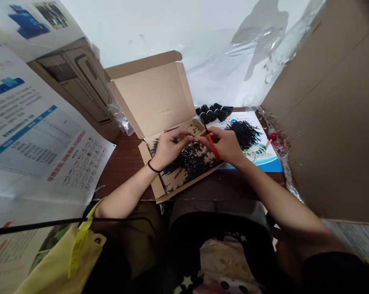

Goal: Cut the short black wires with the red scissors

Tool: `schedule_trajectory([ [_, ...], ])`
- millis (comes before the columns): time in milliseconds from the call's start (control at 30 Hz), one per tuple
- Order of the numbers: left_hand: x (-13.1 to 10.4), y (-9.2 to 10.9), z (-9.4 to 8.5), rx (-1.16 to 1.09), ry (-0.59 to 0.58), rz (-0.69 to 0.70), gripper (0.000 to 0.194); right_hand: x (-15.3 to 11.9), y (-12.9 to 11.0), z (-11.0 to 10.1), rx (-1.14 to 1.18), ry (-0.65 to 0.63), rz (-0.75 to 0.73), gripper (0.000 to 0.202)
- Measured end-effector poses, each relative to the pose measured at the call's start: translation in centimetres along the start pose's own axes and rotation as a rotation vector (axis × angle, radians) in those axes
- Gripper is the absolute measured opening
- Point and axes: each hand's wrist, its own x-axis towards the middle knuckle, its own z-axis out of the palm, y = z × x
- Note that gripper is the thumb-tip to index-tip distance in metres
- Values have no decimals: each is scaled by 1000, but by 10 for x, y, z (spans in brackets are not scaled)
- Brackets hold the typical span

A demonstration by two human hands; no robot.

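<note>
Over an open cardboard box, my left hand (174, 146) is closed in a pinch, its fingertips on something too small to name. My right hand (227, 146) faces it, fingers curled round a red-handled tool (212, 147) whose dark tip points away from me; I cannot tell if it is scissors or pliers. The right fingertips are close to the left ones and also seem pinched. Beneath both hands, the cardboard box (176, 182) holds a bunch of thin black strips (176, 163) and many small black pieces (199, 165).
Several tied black bundles (215, 112) lie behind my right hand. A loose black pile (244, 134) and pale rubber bands (255, 152) rest on a printed sheet (272, 163). Cardboard (331, 122) walls the right; a printed poster (34, 122) hangs left.
</note>
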Motion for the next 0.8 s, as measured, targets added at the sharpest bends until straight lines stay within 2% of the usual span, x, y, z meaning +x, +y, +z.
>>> schedule_trajectory([
  [100, 0, -3, 1, 41, 18, 20, 24, -2, -5, -2, -248, 138, -103, 36],
  [200, 1, -5, 0, 70, 33, 53, 26, -4, -11, -4, -361, 189, -129, 38],
  [333, 1, -4, 0, 155, 15, 76, 24, -5, -12, -3, -375, 160, -159, 42],
  [633, 0, -2, 0, 235, 101, 49, 20, -8, -10, 0, -392, 98, -220, 37],
  [800, 0, -4, 0, 268, 136, 85, 18, -8, -9, 0, -385, 67, -229, 37],
])
